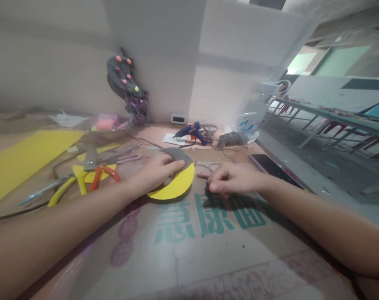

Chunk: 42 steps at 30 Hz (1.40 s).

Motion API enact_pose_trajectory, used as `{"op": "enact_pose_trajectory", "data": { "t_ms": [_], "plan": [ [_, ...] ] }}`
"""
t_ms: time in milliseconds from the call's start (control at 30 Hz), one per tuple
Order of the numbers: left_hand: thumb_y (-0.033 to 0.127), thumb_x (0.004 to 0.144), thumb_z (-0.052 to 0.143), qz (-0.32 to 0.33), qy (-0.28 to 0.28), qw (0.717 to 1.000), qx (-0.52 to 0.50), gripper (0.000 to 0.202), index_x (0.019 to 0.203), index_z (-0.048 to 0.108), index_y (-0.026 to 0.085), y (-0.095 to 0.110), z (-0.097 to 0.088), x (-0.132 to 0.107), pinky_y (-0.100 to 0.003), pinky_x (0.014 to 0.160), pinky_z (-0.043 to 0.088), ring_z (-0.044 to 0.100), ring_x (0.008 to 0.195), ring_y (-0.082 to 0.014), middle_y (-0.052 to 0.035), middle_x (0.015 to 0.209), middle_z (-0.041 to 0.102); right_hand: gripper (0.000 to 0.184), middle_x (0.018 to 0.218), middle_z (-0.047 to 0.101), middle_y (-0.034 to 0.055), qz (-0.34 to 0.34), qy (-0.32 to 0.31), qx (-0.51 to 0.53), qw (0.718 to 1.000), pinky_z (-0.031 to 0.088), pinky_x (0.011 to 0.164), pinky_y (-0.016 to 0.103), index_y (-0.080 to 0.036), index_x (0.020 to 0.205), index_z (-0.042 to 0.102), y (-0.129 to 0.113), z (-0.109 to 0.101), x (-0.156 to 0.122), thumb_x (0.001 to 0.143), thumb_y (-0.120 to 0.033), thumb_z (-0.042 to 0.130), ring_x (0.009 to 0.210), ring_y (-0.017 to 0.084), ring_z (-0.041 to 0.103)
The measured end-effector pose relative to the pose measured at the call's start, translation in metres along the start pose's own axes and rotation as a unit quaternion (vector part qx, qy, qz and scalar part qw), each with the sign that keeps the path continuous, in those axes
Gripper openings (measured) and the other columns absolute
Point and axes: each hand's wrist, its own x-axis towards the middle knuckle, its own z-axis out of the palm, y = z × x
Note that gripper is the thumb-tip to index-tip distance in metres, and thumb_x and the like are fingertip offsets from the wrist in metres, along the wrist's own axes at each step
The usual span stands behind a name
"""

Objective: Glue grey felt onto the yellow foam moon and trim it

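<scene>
My left hand is closed on a round piece, its thumb on top. The piece has a yellow paper disc showing at the front and a grey crescent, apparently yarn-covered, along the back. Just right of the disc, my right hand is over the printed cardboard, index finger stretched toward the disc and the other fingers partly curled. Between its fingers I see nothing held. A thin grey strand curves behind the right fingers; where it ends is hidden.
Orange-handled pliers, yellow handles and a yellow sheet lie left. Behind are a blue glue gun, grey yarn and a small digital display. A decorated grey crescent leans on the wall. A phone lies right.
</scene>
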Motion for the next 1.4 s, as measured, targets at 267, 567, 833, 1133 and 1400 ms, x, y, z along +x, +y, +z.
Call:
{"op": "enact_pose_trajectory", "data": {
  "t_ms": [267, 567, 833, 1133, 1400],
  "plan": [
    [0.05, 0.075, 0.057, 0.0, -0.006, 1.0, -0.005, 0.036, 0.065, 0.057, 0.016, -0.002, 0.0, 0.0, -0.023, 0.043, 0.033, 0.05, 0.049, -0.0119, 0.0006, 0.057, 0.055, 0.051, 0.05, 0.045, -0.0046, -0.021, -0.082, 0.11, 0.99, 0.048, 0.079, 0.032, -0.017, 0.052, 0.05, 0.007, -0.004, 0.001, 0.086, -0.055, 0.054, 0.05, 0.008, 0.045],
    [0.056, 0.08, 0.053, 0.049, -0.044, 0.998, -0.014, 0.043, 0.073, 0.061, 0.015, -0.006, 0.001, 0.0, -0.021, 0.043, 0.032, 0.047, 0.049, -0.0106, 0.001, 0.058, 0.054, 0.036, 0.049, 0.045, -0.0066, 0.054, 0.292, 0.054, 0.953, 0.031, 0.041, 0.02, -0.018, 0.071, 0.052, -0.001, 0.017, 0.014, 0.083, -0.052, 0.057, 0.041, 0.007, 0.042],
    [0.055, 0.079, 0.055, 0.065, -0.064, 0.996, -0.02, 0.041, 0.063, 0.054, 0.017, 0.001, 0.002, -0.006, -0.02, 0.039, 0.025, 0.038, 0.042, -0.0081, 0.0035, 0.05, 0.047, 0.036, 0.059, 0.057, -0.0013, 0.027, 0.205, -0.023, 0.978, 0.036, 0.051, 0.021, -0.016, 0.061, 0.054, 0.009, 0.041, 0.023, 0.088, -0.039, 0.051, 0.053, 0.008, 0.048],
    [0.054, 0.082, 0.051, 0.081, -0.066, 0.993, -0.06, 0.041, 0.068, 0.058, 0.017, -0.001, 0.001, -0.006, -0.019, 0.039, 0.03, 0.041, 0.043, -0.0078, 0.0012, 0.054, 0.052, 0.037, 0.053, 0.049, -0.0054, 0.056, 0.222, 0.116, 0.966, 0.027, 0.041, 0.019, -0.017, 0.065, 0.05, 0.011, 0.045, 0.021, 0.086, -0.047, 0.054, 0.044, 0.005, 0.039],
    [0.048, 0.082, 0.052, 0.053, -0.071, 0.996, -0.015, 0.036, 0.063, 0.053, 0.018, 0.006, 0.002, -0.011, -0.019, 0.035, 0.025, 0.038, 0.038, -0.0074, 0.0036, 0.047, 0.046, 0.038, 0.056, 0.052, -0.003, 0.048, 0.216, 0.076, 0.972, 0.03, 0.044, 0.02, -0.016, 0.064, 0.051, 0.013, 0.045, 0.022, 0.087, -0.046, 0.053, 0.047, 0.006, 0.041]
  ]
}}
